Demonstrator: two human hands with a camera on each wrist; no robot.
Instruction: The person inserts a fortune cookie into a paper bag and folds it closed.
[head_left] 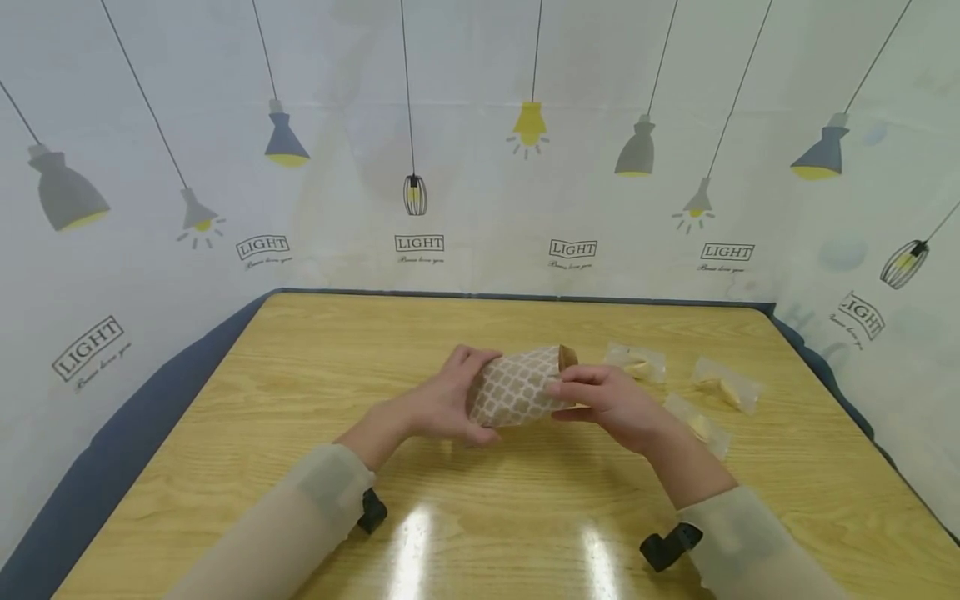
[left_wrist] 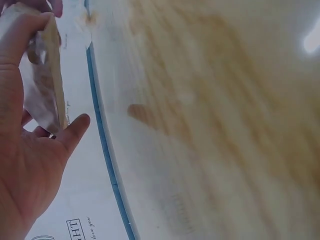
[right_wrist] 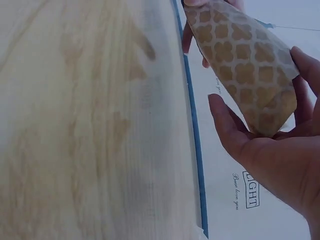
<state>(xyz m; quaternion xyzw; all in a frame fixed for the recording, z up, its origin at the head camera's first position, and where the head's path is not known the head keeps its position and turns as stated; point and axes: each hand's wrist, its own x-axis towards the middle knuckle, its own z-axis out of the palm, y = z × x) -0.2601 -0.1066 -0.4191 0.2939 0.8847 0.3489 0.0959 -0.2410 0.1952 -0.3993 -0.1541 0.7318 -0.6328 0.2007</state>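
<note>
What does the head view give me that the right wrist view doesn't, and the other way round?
Only the head view shows the left hand gripping the bag's other end, three clear wrapped packets lying on the table by the right forearm, and the lamp-print backdrop. Only the right wrist view shows the bag's pinched, creased end close up, cradled in the right fingers. Both show the right hand holding the brown-and-white lattice paper bag above the wooden table.
</note>
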